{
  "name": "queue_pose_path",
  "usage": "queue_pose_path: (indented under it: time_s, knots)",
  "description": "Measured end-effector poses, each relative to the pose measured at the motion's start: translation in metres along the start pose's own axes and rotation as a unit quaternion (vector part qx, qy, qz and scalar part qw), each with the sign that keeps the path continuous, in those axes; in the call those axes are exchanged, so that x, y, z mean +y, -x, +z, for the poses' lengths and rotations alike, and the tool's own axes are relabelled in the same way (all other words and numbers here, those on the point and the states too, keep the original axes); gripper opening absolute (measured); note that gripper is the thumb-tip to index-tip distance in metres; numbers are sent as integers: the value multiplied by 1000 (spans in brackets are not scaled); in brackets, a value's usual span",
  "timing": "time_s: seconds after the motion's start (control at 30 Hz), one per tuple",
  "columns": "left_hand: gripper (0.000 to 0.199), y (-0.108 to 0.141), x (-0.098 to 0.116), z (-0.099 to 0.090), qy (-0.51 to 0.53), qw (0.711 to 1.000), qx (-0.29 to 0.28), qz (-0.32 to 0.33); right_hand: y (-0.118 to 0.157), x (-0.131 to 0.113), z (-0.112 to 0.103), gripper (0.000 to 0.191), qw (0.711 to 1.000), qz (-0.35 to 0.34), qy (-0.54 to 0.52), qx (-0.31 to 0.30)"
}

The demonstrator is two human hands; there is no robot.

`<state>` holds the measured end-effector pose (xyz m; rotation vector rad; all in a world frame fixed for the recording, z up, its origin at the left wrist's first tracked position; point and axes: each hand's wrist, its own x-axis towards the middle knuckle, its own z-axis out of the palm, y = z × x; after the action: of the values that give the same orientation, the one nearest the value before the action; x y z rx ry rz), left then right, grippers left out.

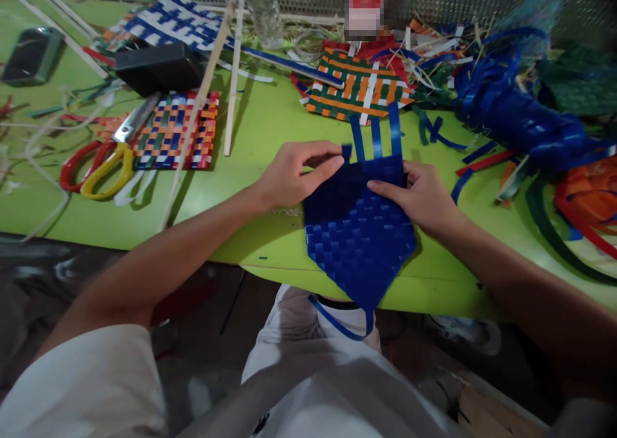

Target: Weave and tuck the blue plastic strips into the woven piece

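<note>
A dark blue woven piece (pixel 359 239) lies at the front edge of the green table, its pointed end toward me and a loose strip hanging from the tip. Several blue strips stick up from its far edge. My left hand (pixel 301 171) is at its far left corner, thumb and fingers pinched on a short blue strip end. My right hand (pixel 421 194) grips the right edge, thumb on top and the other fingers curled at the side and partly hidden.
Red and yellow scissors (pixel 124 133) lie left by a multicoloured woven square (pixel 166 130). Thin wooden sticks (pixel 234 72) and a black box (pixel 157 67) are behind. An orange-green woven piece (pixel 337 88) lies beyond my hands. Blue strip coils (pixel 520 110) are at right.
</note>
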<state>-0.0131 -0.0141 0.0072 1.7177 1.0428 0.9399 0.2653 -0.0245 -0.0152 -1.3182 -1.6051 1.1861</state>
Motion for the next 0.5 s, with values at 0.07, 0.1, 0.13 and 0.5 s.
queue_pose_path:
  time_s: [0.07, 0.1, 0.13, 0.5]
  knots:
    - [57, 2, 4, -2, 27, 999, -16, -7, -1, 0, 0, 37, 1000, -11, -11, 10]
    - [62, 2, 6, -2, 46, 999, -14, -10, -1, -1, 0, 37, 1000, -20, -17, 14]
    - [65, 1, 7, -2, 63, 998, -8, -13, -1, -2, 0, 37, 999, -28, -21, 18]
    - [54, -9, -5, -1, 151, 982, -5, -117, 8, -10, 3, 32, 996, -69, 21, 56]
